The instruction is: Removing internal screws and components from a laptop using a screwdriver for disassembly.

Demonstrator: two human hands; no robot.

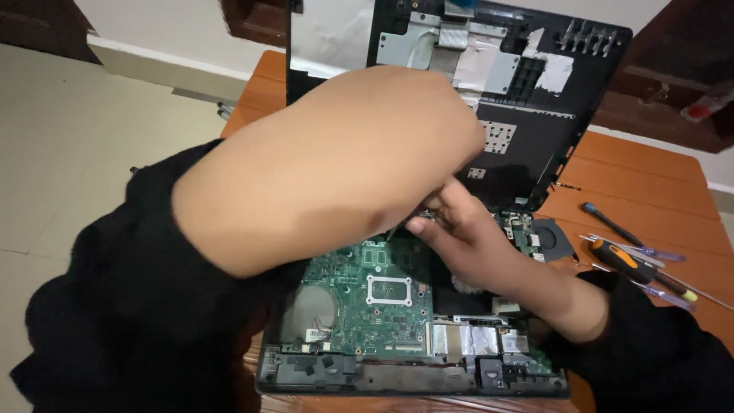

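Observation:
An opened black laptop base (413,378) lies on a wooden table (650,183), its green motherboard (367,294) exposed. My left forearm crosses above it in the foreground. My left hand (436,122) bends down behind the arm, so its fingers are hidden. My right hand (466,237) reaches in from the right. Its thumb and fingers are pinched together at the board's upper edge, just under the left hand. What they hold is hidden. A black cover panel (527,130) with silver foil stands tilted upright behind the hands.
A round black fan (552,237) sits at the base's right edge. Right of the laptop lie an orange-handled screwdriver (623,258), a dark one (608,222) and thin blue-handled ones (650,251). Tiled floor lies on the left, dark wooden furniture behind.

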